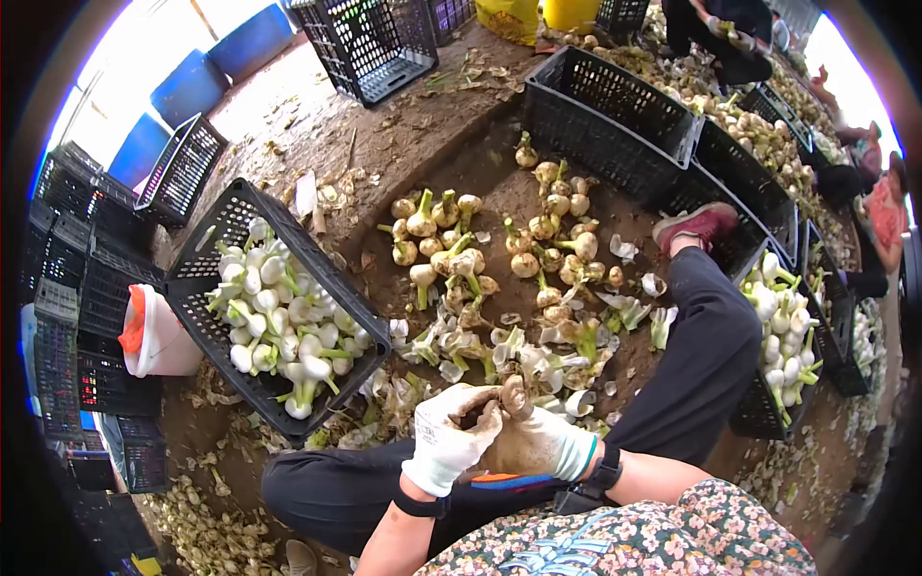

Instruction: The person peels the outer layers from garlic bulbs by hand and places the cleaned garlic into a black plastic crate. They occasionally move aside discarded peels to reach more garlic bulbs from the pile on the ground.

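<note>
My left hand (449,434), in a dirt-stained white glove, is closed with its fingers curled against my right hand (545,437), just above my lap. The right glove is brown with soil, its fingers folded and thumb raised; whatever the two hands grip between them is hidden. Beyond them lie peeled husks and green leaf scraps (538,365). Farther off, unpeeled garlic bulbs (461,261) with short stalks rest on the dirt floor. To the left, a tilted black crate (331,278) holds clean white garlic bulbs (279,312).
Black crates (605,115) line the far right side. Another crate of white bulbs (786,336) stands beyond my right knee. A white bucket (158,336) with an orange cloth sits at left, near stacked crates (115,288). Other people (720,29) work at upper right.
</note>
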`<act>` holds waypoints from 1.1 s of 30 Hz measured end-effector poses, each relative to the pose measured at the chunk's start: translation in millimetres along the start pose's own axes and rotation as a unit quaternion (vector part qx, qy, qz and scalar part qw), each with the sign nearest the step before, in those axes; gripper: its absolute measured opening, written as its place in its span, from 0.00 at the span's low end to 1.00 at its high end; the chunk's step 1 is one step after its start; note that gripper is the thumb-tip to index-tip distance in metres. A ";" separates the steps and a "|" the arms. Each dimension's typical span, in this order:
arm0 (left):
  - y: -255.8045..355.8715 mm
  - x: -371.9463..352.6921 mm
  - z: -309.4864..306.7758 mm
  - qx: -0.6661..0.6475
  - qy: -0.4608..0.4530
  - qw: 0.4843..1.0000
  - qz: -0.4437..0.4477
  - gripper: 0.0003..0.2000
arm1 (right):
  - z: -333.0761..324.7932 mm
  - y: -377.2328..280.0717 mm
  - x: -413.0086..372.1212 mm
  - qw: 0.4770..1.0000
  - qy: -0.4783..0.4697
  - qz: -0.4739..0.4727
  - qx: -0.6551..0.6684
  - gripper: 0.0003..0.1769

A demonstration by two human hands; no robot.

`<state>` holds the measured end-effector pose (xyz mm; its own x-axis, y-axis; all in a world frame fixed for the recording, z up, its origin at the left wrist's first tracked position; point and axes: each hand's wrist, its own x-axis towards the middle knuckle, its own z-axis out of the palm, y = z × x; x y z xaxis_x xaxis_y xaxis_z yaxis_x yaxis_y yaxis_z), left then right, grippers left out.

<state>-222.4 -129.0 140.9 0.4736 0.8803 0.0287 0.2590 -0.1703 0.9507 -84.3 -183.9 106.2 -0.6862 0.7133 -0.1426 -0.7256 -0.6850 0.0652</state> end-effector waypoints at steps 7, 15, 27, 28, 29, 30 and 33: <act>-78.0 11.6 -20.0 0.089 0.156 0.972 -0.153 0.06 | -75.6 -59.6 65.4 0.873 0.370 -0.163 -0.273 0.20; -108.9 33.2 -8.8 -0.206 0.280 0.911 -0.221 0.32 | -206.6 -125.2 181.5 0.443 0.679 -0.171 -0.560 0.24; -56.9 54.5 3.3 -0.535 0.075 0.825 -0.168 0.30 | 1.4 -64.1 28.9 0.770 0.224 -0.413 -0.431 0.37; -52.2 54.8 8.4 -0.478 0.079 0.867 -0.118 0.33 | 8.3 -67.4 16.6 0.774 0.274 -0.420 -0.386 0.35; -45.8 54.8 13.3 -0.417 0.083 0.903 -0.068 0.37 | 22.3 -65.0 6.5 0.796 0.281 -0.405 -0.351 0.32; -40.1 53.1 16.3 -0.369 0.071 0.925 -0.046 0.40 | 24.7 -68.8 -1.2 0.794 0.280 -0.369 -0.394 0.30; -24.9 45.1 33.6 -0.258 0.039 0.965 0.041 0.42 | 35.4 -67.4 -11.4 0.755 0.276 -0.351 -0.479 0.25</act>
<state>-179.1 -99.9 108.1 0.4042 0.9075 0.1142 -0.2387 -0.0159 0.9710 -29.4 -140.6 138.5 0.1690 0.9614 -0.2170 -0.3489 -0.1476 -0.9255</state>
